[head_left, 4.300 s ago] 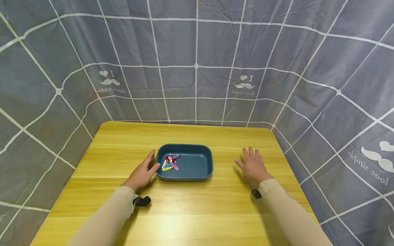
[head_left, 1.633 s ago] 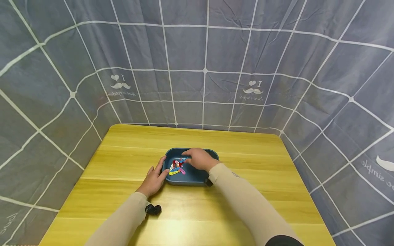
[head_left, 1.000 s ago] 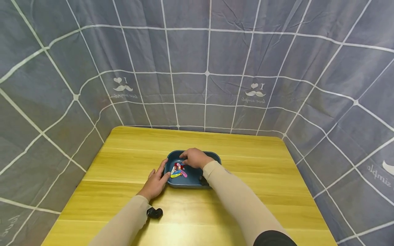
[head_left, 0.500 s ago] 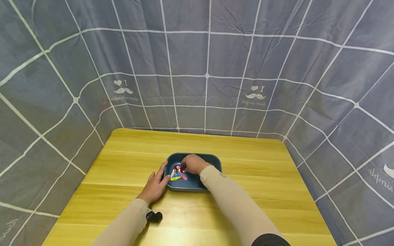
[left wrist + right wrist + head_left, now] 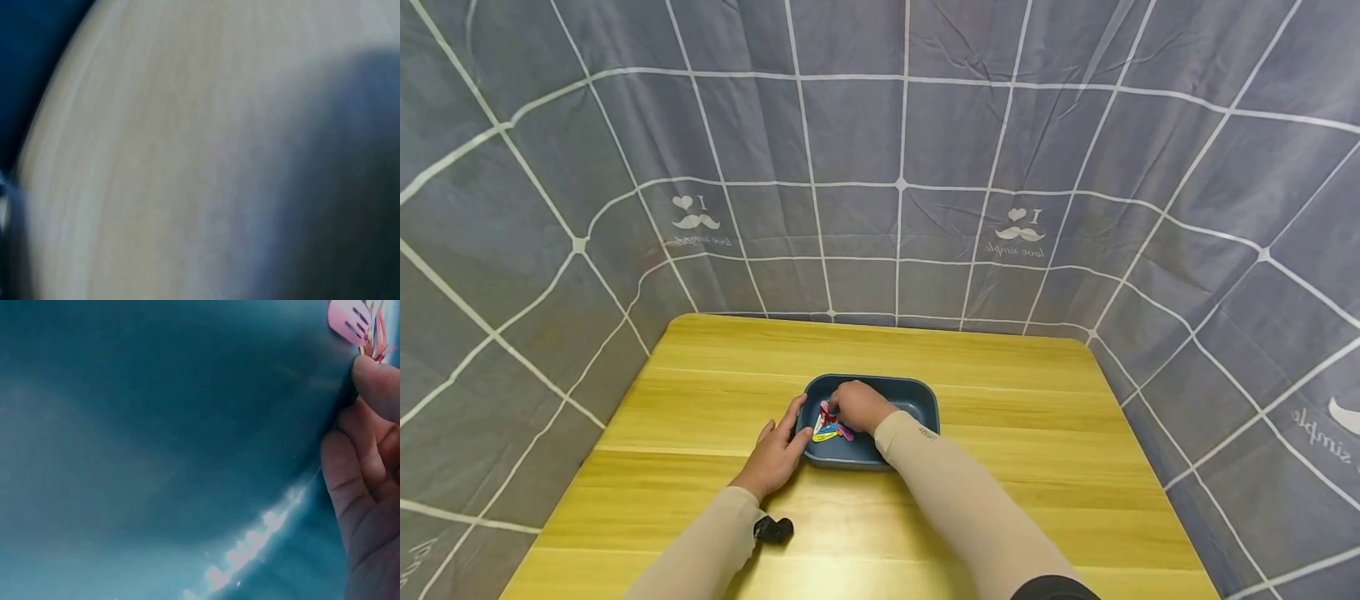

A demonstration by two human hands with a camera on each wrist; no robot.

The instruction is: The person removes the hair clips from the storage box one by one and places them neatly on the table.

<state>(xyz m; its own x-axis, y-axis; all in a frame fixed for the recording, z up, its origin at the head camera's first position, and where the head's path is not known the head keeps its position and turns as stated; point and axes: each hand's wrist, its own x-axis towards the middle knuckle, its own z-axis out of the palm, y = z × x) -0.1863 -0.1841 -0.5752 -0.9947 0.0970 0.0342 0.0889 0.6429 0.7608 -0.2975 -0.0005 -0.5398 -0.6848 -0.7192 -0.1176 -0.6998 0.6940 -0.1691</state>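
A dark blue-green tray (image 5: 917, 417) sits on the wooden table in the head view. Several colourful hair clips (image 5: 826, 433) lie in its left part. My left hand (image 5: 772, 457) rests against the tray's left side, its fingers extended and its thumb at the rim. Reaching inside, my right hand (image 5: 861, 407) has curled fingers down among the red clips and appears to pinch one. In the right wrist view, the thumb tip meets red and brown pieces beside a pink hair clip (image 5: 347, 320); the exact grip is partly hidden.
The yellow wooden table (image 5: 1000, 417) surrounds the tray. Grey grid-patterned curtains (image 5: 850, 208) hang behind it and on both sides. The left wrist view is blurred, showing the tabletop (image 5: 150, 156) and a piece of the tray (image 5: 31, 56).
My right hand came from the table's right side into the tray, then lowered and shifted left onto the clips. My left hand moved slightly and now touches the tray's left edge.
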